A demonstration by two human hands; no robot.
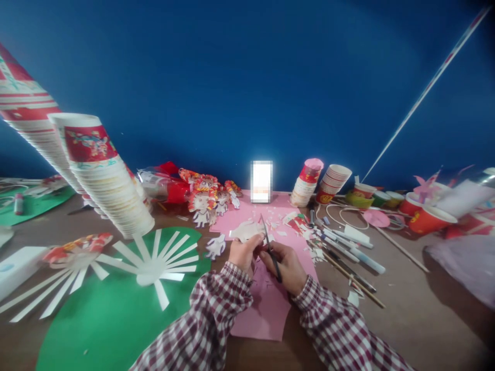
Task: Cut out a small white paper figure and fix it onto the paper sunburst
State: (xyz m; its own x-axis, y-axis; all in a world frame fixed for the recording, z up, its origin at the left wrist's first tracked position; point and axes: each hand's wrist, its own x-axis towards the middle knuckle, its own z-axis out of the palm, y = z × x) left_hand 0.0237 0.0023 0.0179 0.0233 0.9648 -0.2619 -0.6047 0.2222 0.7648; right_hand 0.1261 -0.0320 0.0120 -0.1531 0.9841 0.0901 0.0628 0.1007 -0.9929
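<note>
My left hand [245, 253] grips a white paper piece [244, 230] between thumb and fingers, above the pink paper [266, 319]. In my right hand [285, 265] is a pair of scissors [270, 250], its handle within the fingers and its blades pointing up and away from me, beside the paper's right edge. Whether the blades touch the paper I cannot tell. White paper scraps [275, 212] litter the pink sheet beyond my hands. A small cut-out paper figure [215, 247] lies left of my left hand, near several coloured cut-out figures [207, 198].
Tall stacks of paper cups [112, 190] lean at the left, with shorter cup stacks [305, 183] at the back. Fan-shaped white strips [154, 268] lie on green paper [116, 324]. Pens [348, 247] and a wooden stick [402, 250] lie right of my hands, before orange cups [431, 220].
</note>
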